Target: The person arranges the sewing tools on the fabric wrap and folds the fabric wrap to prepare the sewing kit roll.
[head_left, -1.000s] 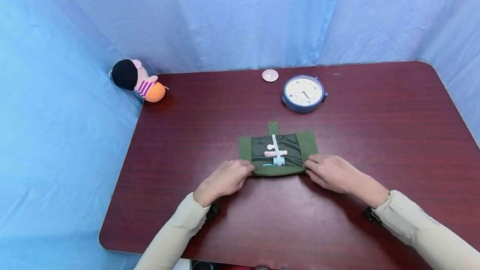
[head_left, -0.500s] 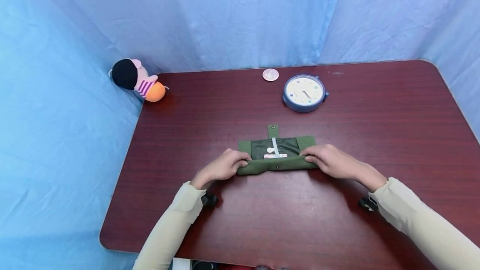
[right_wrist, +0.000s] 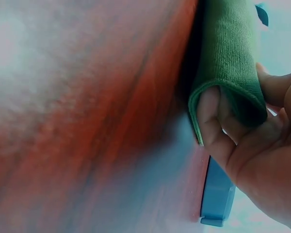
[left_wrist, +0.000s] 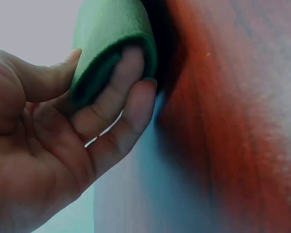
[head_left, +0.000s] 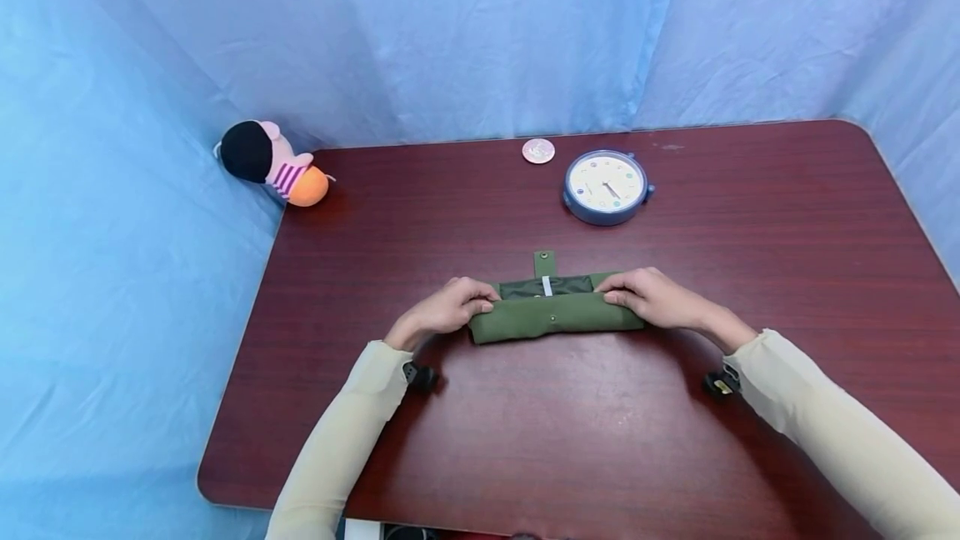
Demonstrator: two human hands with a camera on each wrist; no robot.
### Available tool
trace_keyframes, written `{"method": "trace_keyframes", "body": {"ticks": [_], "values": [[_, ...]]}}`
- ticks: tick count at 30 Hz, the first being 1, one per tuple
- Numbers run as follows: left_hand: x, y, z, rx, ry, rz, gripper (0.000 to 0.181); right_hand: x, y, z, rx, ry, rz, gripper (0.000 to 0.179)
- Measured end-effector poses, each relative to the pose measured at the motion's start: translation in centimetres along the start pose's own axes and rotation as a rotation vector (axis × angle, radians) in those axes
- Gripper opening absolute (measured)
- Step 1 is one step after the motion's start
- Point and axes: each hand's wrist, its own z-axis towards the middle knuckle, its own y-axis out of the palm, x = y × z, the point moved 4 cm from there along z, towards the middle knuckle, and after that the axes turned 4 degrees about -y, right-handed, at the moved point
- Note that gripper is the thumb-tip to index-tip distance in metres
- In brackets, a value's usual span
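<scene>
A green fabric roll-up pouch (head_left: 558, 315) lies on the table, its near part rolled over toward the back. A strip of dark lining with a white elastic band (head_left: 547, 286) still shows behind the roll, and a strap with a snap (head_left: 544, 263) sticks out at the back. My left hand (head_left: 453, 305) pinches the roll's left end; in the left wrist view the thumb presses the outside while a finger sits inside the rolled end (left_wrist: 114, 29). At the right end, my right hand (head_left: 652, 298) grips likewise, fingers inside the fold (right_wrist: 233, 53) and thumb outside.
Behind the pouch are a blue-rimmed clock (head_left: 606, 187) and a small round pinkish disc (head_left: 538, 151). A plush toy (head_left: 273, 163) lies at the table's back left corner. Blue curtains (head_left: 480, 40) hang along the back and sides of the dark red table (head_left: 525, 440).
Both hands have rolled the pouch's near edge away from me, covering the small pink, white and blue items under the band. The snap on the roll's outside has come into view.
</scene>
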Motion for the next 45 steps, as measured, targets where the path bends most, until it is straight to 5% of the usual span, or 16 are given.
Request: {"method": "trace_keyframes", "body": {"ticks": [9, 18, 25, 30, 35, 38, 41, 45], "values": [[-0.4, -0.5, 0.8, 0.002, -0.080, 0.003, 0.023, 0.8, -0.1, 1.0, -0.007, 0.043, -0.026, 0.021], [-0.8, -0.5, 1.2, 0.083, -0.143, 0.046, 0.021, 0.8, -0.3, 1.7, 0.030, 0.085, -0.045, 0.019], [-0.7, -0.3, 1.1, 0.171, -0.106, 0.154, 0.019, 0.7, -0.3, 2.0, 0.074, 0.078, -0.122, 0.016], [-0.5, -0.1, 0.9, 0.175, -0.088, 0.210, 0.020, 0.8, 0.1, 2.3, 0.117, 0.037, -0.209, 0.013], [-0.3, 0.3, 0.7, 0.155, -0.135, 0.261, 0.022, 0.7, 0.5, 2.1, 0.139, 0.030, -0.271, 0.012], [0.1, 0.5, 0.6, 0.176, -0.162, 0.366, 0.027, 0.7, 0.7, 2.1, 0.158, 0.029, -0.328, 0.010], [0.9, 0.8, 0.5, 0.228, -0.071, 0.513, 0.039, 0.4, 0.8, 2.1, 0.192, -0.006, -0.397, 0.007], [2.8, 1.4, -0.3, 0.263, 0.206, 0.646, 0.052, 0.2, 1.0, 2.0, 0.225, -0.051, -0.454, 0.006]]}}
